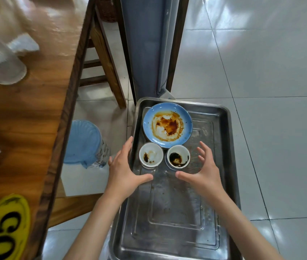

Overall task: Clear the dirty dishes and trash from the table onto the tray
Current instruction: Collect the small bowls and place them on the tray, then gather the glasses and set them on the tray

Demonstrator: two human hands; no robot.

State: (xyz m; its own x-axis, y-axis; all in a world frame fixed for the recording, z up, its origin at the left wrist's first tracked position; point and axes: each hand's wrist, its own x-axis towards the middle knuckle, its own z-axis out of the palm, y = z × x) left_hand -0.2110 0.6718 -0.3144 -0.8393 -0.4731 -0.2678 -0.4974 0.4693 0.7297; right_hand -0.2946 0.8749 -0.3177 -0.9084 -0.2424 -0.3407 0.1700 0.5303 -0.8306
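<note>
Grey floor tiles surround a steel tray, its near end cut off. At its far end sit a sauce-smeared blue plate and two stained white cups. Left hand and right hand hover released, empty. Blurred white trash lies on the bench, left.

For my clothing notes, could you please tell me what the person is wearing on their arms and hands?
Nothing shows on them. The left hand and right hand are bare, with no gloves, rings, watch or bracelet in view. Both forearms are uncovered right down to the picture's lower edge, so no sleeve appears.
</note>
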